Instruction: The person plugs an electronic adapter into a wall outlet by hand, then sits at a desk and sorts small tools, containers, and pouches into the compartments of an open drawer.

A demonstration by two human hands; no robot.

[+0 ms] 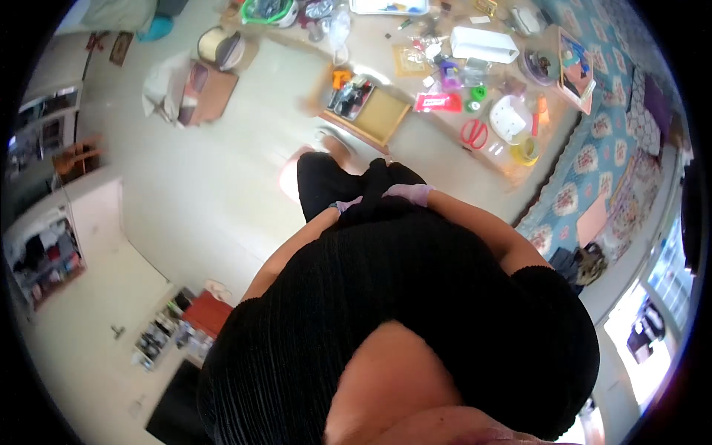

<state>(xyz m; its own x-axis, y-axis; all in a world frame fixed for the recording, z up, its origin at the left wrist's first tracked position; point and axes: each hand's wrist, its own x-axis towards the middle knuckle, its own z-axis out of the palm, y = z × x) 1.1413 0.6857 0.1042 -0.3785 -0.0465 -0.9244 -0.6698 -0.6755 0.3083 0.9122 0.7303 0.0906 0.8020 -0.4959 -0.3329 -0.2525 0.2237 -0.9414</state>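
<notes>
My left hand [347, 205], in a pale pinkish-purple glove, rests against the black clothing at my lap. Close beside it is my right hand [409, 193], gloved in the same colour, also against the black fabric [377, 176], which bunches up between the two. Cloth and viewing angle hide the fingers of both hands, so whether they grip the fabric does not show. Beyond my knees, an open wooden drawer [380, 116] juts from the table, with a tray of small tools [351, 98] and an orange-handled item [341, 78] inside.
On the table [363, 46] lie red scissors [475, 133], a red packet [438, 102], a white box [483, 45], a yellow tape roll [527, 150] and several small items. A bed with a blue floral cover [586, 156] stands right. A cardboard box [210, 93] sits on the floor left.
</notes>
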